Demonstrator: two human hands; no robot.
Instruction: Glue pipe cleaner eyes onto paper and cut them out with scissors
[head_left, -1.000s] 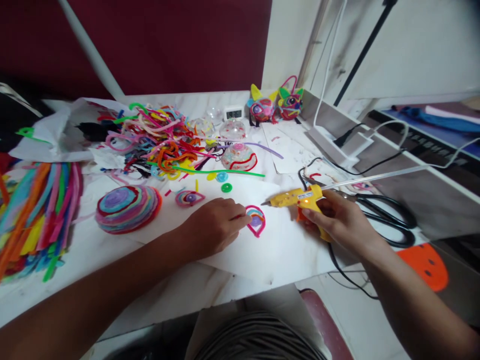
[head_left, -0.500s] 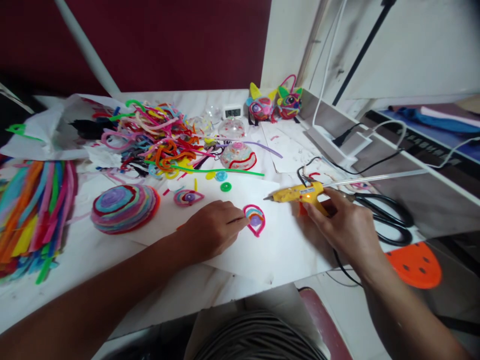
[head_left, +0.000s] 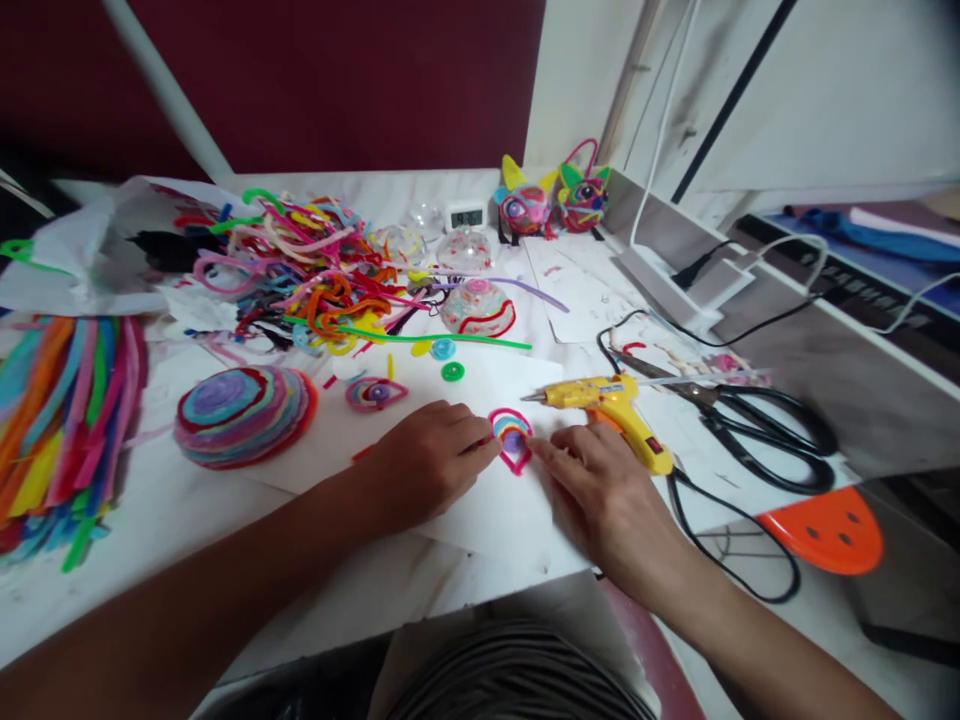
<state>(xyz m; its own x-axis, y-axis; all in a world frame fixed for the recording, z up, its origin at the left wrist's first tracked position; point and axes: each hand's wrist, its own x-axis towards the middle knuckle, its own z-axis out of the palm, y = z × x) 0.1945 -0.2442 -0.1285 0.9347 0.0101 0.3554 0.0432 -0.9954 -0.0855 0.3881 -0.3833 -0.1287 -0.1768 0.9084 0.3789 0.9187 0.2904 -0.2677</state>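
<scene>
A small eye shape of pipe cleaners point(head_left: 514, 441) lies on white paper, with a pink outline, blue and orange bands and a purple centre. My left hand point(head_left: 439, 465) is closed, thumb and forefinger pinching at its left edge. From the other side, my right hand point(head_left: 604, 485) has its fingertips closed on the right edge. A yellow hot glue gun point(head_left: 611, 395) rests on its side just beyond my right hand, nozzle pointing left. To the left sits a matching pipe-cleaner eye point(head_left: 377, 394), near a green coil point(head_left: 452, 372) and a blue coil point(head_left: 442, 349).
A striped pipe-cleaner dome point(head_left: 244, 415) stands at left, beside a bundle of pipe cleaners point(head_left: 71, 420). Behind lie a tangled heap of them point(head_left: 315, 260) and clear domes point(head_left: 463, 250). Black-handled scissors point(head_left: 772, 430), a power strip point(head_left: 675, 290) and two colourful animal heads point(head_left: 551, 205) are at right.
My right hand has let go of the glue gun, leaving it on the table, and moved left to the eye shape. My left hand stays at the eye's left side.
</scene>
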